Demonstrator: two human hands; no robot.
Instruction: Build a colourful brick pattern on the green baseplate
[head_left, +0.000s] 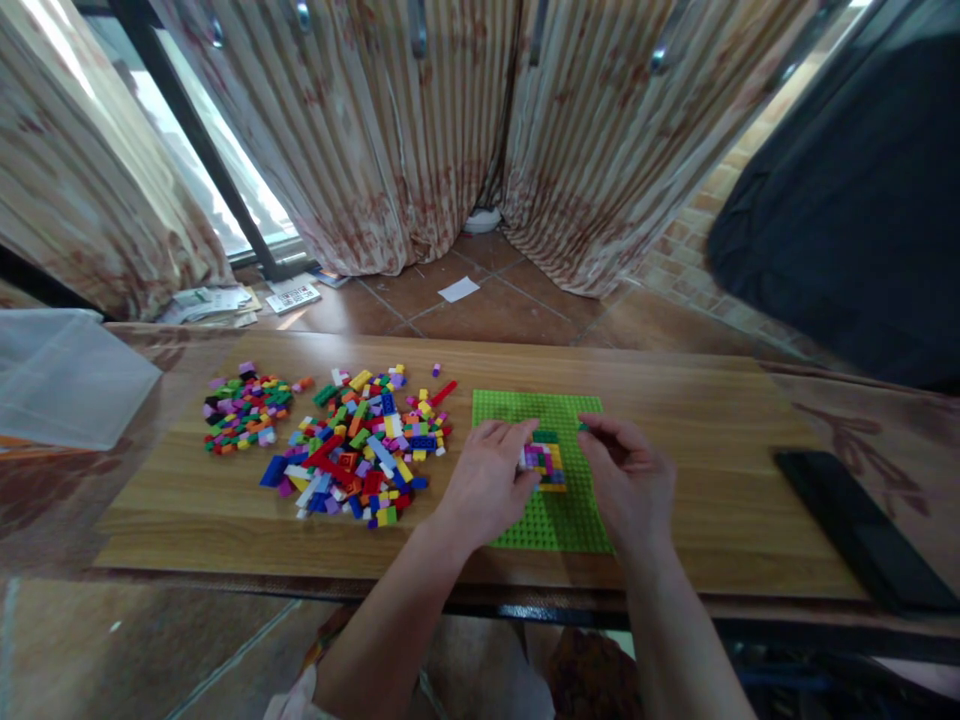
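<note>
A bright green studded baseplate lies on the wooden board. On its middle stands a small brick build with yellow, purple, white and green pieces. My left hand is at the build's left side, thumb and fingers apart, partly covering that edge. Whether its fingertips press on the bricks I cannot tell. Above the plate's right part, my right hand is closed in a pinch. A small dark green brick shows at its fingertips, mostly hidden by them.
Left of the plate lies a large heap of mixed bricks, with a smaller pile of tiny bricks beyond it. A black phone rests at the right end of the wooden board. A translucent plastic bin stands far left.
</note>
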